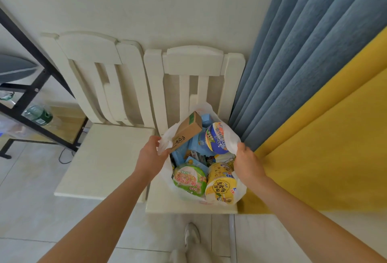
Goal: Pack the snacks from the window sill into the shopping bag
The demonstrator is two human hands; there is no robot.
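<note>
A white plastic shopping bag (240,189) stands on the seat of the right white chair (188,206), full of snacks. In it I see a green noodle bowl (189,180), a yellow noodle cup (222,186), a blue noodle bowl (216,138), a brown cardboard box (187,130) tilted at the top, and several blue packets (180,155). My left hand (151,155) grips the bag's left handle. My right hand (248,161) grips the right handle. Both hold the bag's mouth apart.
A second white chair (100,158) stands to the left, its seat bare. A blue curtain (303,63) hangs at the right above the yellow window sill cushion (324,158). A black metal shelf (27,99) with a water bottle is at far left. My shoe (191,235) is on the tiled floor.
</note>
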